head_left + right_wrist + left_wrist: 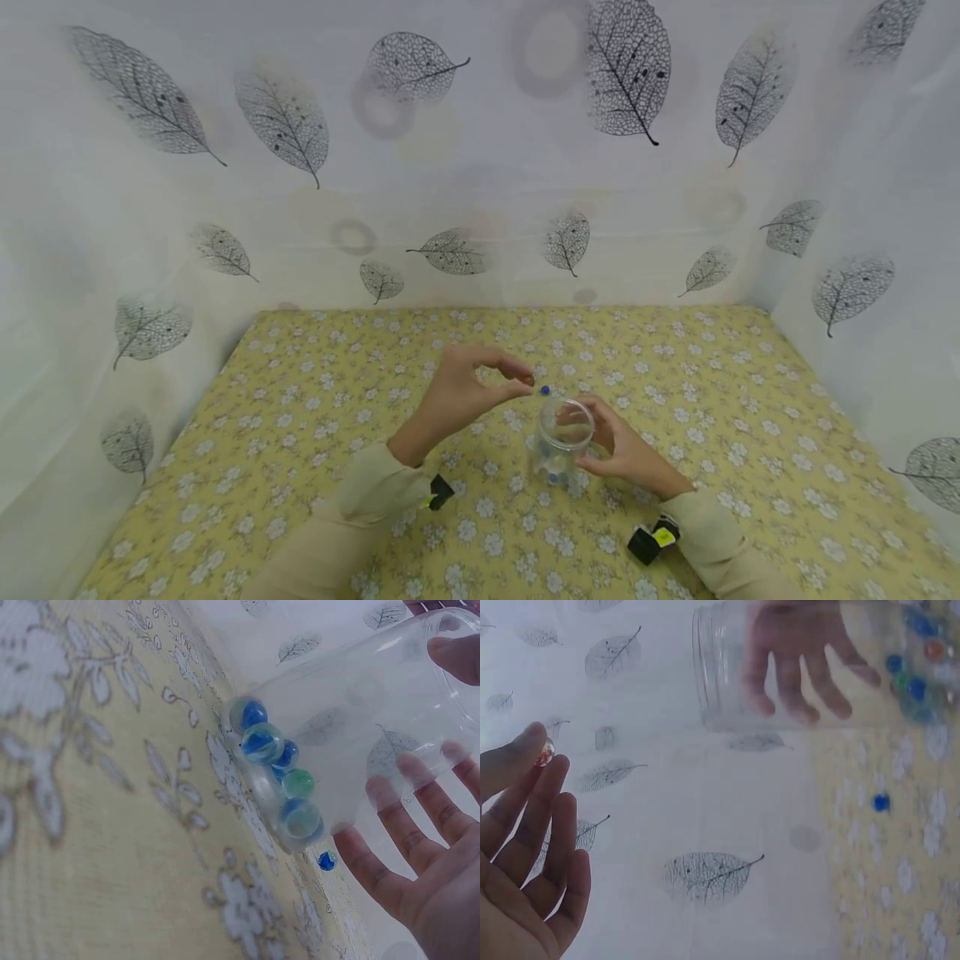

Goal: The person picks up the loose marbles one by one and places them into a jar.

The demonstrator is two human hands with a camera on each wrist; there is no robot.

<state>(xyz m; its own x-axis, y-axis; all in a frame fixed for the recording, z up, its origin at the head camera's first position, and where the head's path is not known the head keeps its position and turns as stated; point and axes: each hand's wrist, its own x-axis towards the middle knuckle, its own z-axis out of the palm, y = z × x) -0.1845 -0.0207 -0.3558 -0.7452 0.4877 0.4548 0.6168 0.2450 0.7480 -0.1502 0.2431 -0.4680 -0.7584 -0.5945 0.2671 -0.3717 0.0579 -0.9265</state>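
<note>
My left hand (467,392) pinches a clear marble with orange-red swirls (546,754) between thumb and fingertip, left of the jar's mouth and above its rim. A lidless clear jar (555,457) stands upright on the cloth. My right hand (624,452) grips its right side, fingers round the far wall and thumb on the near side. Inside, several marbles (262,744), mostly blue, some green, lie at the bottom; an orange one (934,649) shows in the left wrist view. One loose blue marble (545,390) sits on the cloth just behind the jar.
A yellow floral cloth (315,483) covers the table. Pale curtains with a dark leaf print (480,183) stand along the back and both sides. Each wrist wears a small black camera mount, such as the right one (651,542).
</note>
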